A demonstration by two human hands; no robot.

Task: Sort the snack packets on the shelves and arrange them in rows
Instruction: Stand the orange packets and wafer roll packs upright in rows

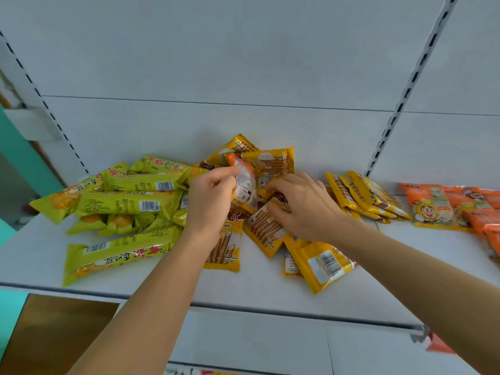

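Left hand (211,196) pinches orange packet (243,185) upright, long axis vertical; its orange row (446,207) lies far right, nearer right hand (300,204), fingers curled on yellow packets (267,226).

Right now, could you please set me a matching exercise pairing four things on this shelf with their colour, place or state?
Things:
1. packet in the left hand
2. long packets
3. leaning row
4. cartoon-face packets

Descriptions:
A. green, piled at the shelf's left
B. orange, lying at the far right
C. orange-edged, lifted above the middle pile, back label showing
D. yellow, overlapping just right of the right hand

Pairs: 1-C, 2-A, 3-D, 4-B
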